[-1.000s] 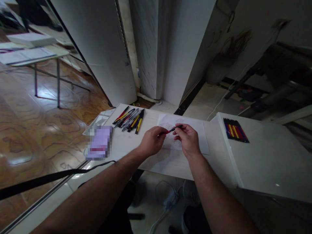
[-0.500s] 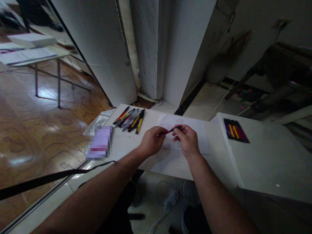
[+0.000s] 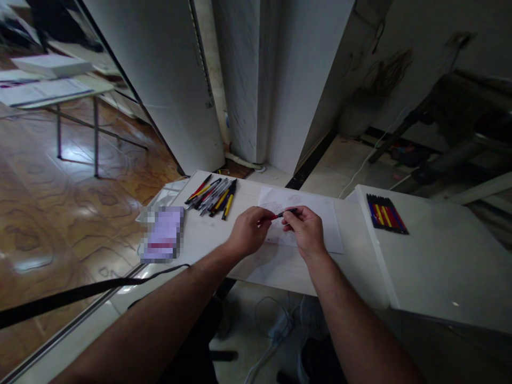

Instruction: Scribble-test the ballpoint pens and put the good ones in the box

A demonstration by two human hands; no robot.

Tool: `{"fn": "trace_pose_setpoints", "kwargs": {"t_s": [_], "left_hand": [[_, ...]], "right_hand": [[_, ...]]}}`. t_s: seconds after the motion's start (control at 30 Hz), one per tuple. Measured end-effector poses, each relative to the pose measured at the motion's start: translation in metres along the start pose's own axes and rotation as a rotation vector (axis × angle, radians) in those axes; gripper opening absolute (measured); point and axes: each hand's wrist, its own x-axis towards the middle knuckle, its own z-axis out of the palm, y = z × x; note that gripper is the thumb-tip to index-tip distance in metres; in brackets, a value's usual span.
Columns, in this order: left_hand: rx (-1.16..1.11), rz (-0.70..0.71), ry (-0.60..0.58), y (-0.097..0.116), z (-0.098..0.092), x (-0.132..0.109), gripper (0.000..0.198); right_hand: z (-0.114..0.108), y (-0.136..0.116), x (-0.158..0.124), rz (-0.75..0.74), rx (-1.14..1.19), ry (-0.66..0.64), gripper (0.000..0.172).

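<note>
The pen, red at one end and black at the other, is held level just above the desk, about midway along it and nearer the far edge than the near one. Both hands have it. The left hand has its fingers curled in and closed on the red end. The right hand pinches the black end between thumb and forefinger, with its other fingers folded beneath. A grip at each end keeps so thin a thing from turning or slipping, and it seems to be held clear of the desk so that both hands can work on it.

Right under the pen lies a sheet of paper, flat, reaching towards the right edge of the desk. Faint marks show on it, too small to read. It lies where a pen in the hands comes down on it with hardly a move.

A heap of pens lies at the far left corner, roughly side by side and within reach of the left hand. A flat purple thing, blurred out, sits at the left edge.

On the neighbouring desk to the right, a tidy row of coloured pens lies at its far left corner, well apart from the heap.
</note>
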Motion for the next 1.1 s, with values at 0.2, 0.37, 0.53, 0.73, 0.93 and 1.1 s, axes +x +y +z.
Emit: {"fn": "trace_pose_setpoints", "kwargs": {"t_s": [0.2, 0.37, 0.53, 0.73, 0.93, 1.1], "left_hand": [[-0.018, 0.003, -0.010, 0.000, 0.001, 0.000, 0.015], [-0.025, 0.061, -0.025, 0.003, 0.001, -0.001, 0.027], [-0.027, 0.097, -0.054, 0.000, 0.001, -0.001, 0.033], [-0.069, 0.054, -0.055, -0.002, 0.000, 0.000, 0.030], [-0.072, 0.020, -0.055, -0.003, 0.000, -0.001, 0.030], [-0.095, 0.021, -0.043, -0.004, 0.001, -0.001, 0.032]], "right_hand": [[-0.002, 0.005, 0.001, -0.002, -0.039, 0.012, 0.028], [-0.003, 0.008, 0.002, -0.027, -0.088, 0.030, 0.031], [-0.004, 0.009, 0.003, -0.025, -0.099, 0.025, 0.033], [-0.004, 0.010, 0.003, -0.008, -0.119, 0.008, 0.035], [-0.007, 0.003, 0.005, 0.044, -0.040, -0.019, 0.031], [-0.009, -0.002, 0.006, 0.025, -0.024, -0.041, 0.026]]}}
